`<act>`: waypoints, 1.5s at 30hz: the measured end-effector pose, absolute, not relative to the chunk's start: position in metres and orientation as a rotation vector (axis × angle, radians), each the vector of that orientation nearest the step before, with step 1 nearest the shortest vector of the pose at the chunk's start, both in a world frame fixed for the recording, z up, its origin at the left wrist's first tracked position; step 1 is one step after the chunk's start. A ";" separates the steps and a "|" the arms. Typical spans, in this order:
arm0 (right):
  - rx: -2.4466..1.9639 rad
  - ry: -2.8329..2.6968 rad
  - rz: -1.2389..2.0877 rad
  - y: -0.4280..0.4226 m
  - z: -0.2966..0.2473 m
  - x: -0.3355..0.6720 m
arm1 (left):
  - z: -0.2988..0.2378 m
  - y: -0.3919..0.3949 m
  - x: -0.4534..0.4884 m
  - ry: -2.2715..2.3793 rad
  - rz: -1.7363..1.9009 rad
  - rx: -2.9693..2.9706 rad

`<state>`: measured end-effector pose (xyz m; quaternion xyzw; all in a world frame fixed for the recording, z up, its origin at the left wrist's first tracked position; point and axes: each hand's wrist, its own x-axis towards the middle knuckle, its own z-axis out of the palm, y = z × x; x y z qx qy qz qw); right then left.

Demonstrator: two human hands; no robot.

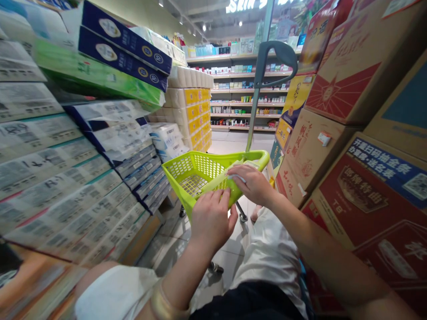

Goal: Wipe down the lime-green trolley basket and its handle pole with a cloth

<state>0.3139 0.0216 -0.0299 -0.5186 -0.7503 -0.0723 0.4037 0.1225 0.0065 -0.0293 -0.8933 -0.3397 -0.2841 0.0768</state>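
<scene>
As both hands meet at the near rim of the green basket [187, 191], I take that basket as my landmark. It stands in front of the seated person's knees on a wheeled frame, with a caster [243, 218] below its near side. The left hand [212, 218] lies with bent fingers over the rim, thumb apart; I cannot tell whether it grips or only rests. Just beside it, the right hand [251, 181] holds a pale thin sheet [239, 178] against the basket; cloth or tissue, I cannot tell.

I judge the basket to be moulded plastic: light, fairly stiff, a little springy in its pierced walls, smooth enough for fingers to slide, and unlikely to break. The sheet looks soft and limp, so I would keep it spread under several fingers. For a steady hold I would curl the left fingers over the basket's thick rim with the thumb outside, away from the holes. Its casters could let it roll under a sideways push. To shift everything, I would take the grey handle [260, 66], rising on its pole beyond the basket. Wrapped packs [133, 153] stand left of the basket, cartons [333, 153] right of it.
</scene>
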 end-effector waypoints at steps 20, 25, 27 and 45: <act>-1.713 -1.709 -0.152 0.034 -0.016 0.325 | -0.039 0.017 0.109 -0.843 -1.027 -2.556; -1.390 -1.954 -0.169 0.023 -0.018 0.290 | -0.040 0.024 0.105 -0.819 -1.059 -2.533; -1.393 -1.964 -0.147 0.024 -0.017 0.288 | -0.040 0.026 0.102 -0.805 -1.062 -2.539; -1.505 -1.811 -0.198 0.033 -0.021 0.298 | -0.042 0.035 0.087 -0.785 -1.093 -2.527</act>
